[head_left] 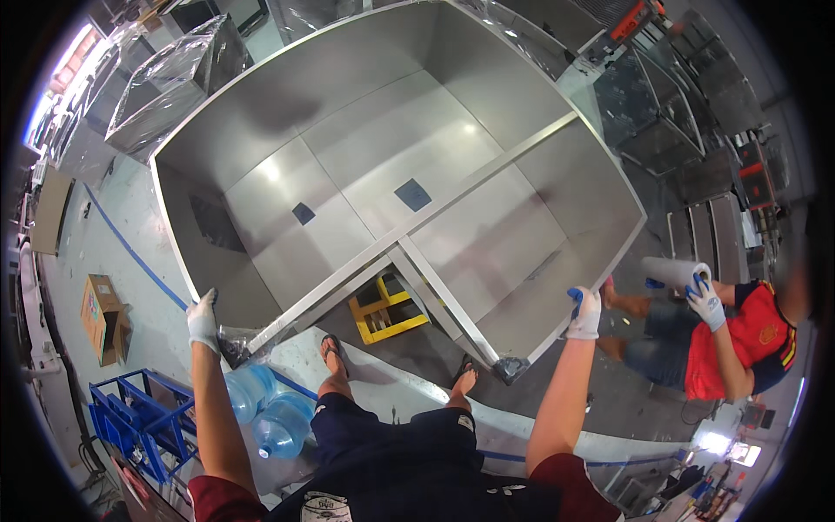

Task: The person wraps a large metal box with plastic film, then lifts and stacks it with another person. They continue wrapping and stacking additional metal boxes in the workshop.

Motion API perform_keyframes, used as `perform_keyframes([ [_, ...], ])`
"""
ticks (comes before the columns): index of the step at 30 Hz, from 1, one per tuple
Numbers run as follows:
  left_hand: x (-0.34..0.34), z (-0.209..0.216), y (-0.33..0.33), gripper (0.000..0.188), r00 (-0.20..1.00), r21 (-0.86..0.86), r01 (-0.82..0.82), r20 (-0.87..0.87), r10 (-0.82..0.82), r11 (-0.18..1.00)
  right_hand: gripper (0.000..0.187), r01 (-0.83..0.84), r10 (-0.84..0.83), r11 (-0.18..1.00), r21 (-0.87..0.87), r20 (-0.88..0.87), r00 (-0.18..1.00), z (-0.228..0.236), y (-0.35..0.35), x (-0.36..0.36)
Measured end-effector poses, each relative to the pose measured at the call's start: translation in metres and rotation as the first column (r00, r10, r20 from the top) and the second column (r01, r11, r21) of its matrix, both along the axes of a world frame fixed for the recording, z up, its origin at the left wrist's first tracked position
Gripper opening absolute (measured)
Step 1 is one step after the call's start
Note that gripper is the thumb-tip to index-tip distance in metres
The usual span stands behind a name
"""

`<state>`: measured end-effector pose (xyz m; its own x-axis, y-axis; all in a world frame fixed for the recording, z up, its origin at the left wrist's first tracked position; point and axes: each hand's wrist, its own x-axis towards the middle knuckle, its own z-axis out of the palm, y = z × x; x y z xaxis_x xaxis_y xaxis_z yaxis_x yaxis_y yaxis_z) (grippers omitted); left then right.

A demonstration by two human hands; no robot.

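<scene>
A large open stainless-steel cabinet, with a dividing bar across it, fills the space before me. My left hand, in a white glove, is closed on its near left edge. My right hand, in a white glove with blue on the fingers, grips its near right edge. Two square dark cut-outs show in the inner panel. Clear film wraps the near left corner and the near lower corner. Under the notch in the frame, a yellow metal frame sits on the floor.
On the right, a co-worker in a red shirt and gloves holds a roll of clear wrap. Blue water bottles, a blue metal rack and a cardboard box stand left. Film-wrapped steel units stand beyond.
</scene>
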<state>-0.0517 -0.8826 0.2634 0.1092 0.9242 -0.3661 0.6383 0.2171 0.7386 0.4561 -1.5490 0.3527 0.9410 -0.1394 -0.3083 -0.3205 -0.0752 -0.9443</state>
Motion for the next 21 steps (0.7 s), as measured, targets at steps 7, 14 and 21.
perform_keyframes([
  [7, 0.018, 0.054, -0.073, 0.065, 0.931, -0.108, -0.364, -0.021, 0.364, 0.925, 0.025, -0.219, 0.216, 0.974, 0.05, 0.066, 0.974, 0.005, 0.06, 0.117],
  [14, 0.052, 0.091, -0.163, 0.055, 0.785, -0.317, -0.537, 0.151, 0.601, 0.782, 0.02, -0.376, 0.381, 0.92, -0.107, 0.036, 0.924, -0.005, 0.121, 0.245],
  [21, 0.076, 0.108, -0.243, 0.057, 0.689, -0.301, -0.681, 0.045, 0.724, 0.667, 0.025, -0.426, 0.436, 0.815, -0.392, -0.07, 0.897, -0.017, 0.154, 0.333],
])
